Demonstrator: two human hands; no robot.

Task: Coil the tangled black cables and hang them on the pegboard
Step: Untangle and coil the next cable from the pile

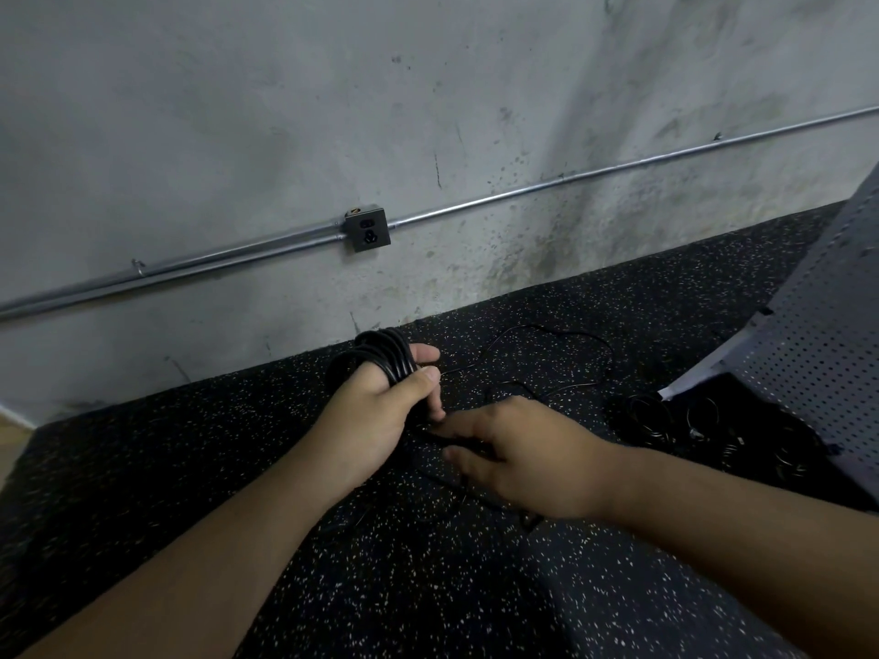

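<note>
Below the wall socket (367,229), the left hand (376,411) grips a coil of black cable (380,356). The loops are wound around its fingers, and the thumb presses across them from the near side. Below the socket and to its right, just beside the left hand, the right hand (518,461) hovers low over the speckled floor mat (190,444). Its thumb and fingers are partly curled toward a dark shape, but against the black mat I cannot tell whether it has hold of a strand.

A thin loose cable (561,332) snakes over the mat right of the coil, nearer the socket than the right hand is. Farther right of the socket and lower lies a pile of black cables (666,425) at the foot of a grey pegboard (818,325), which leans tilted. A metal conduit (571,180) runs along the wall from both sides of the socket.
</note>
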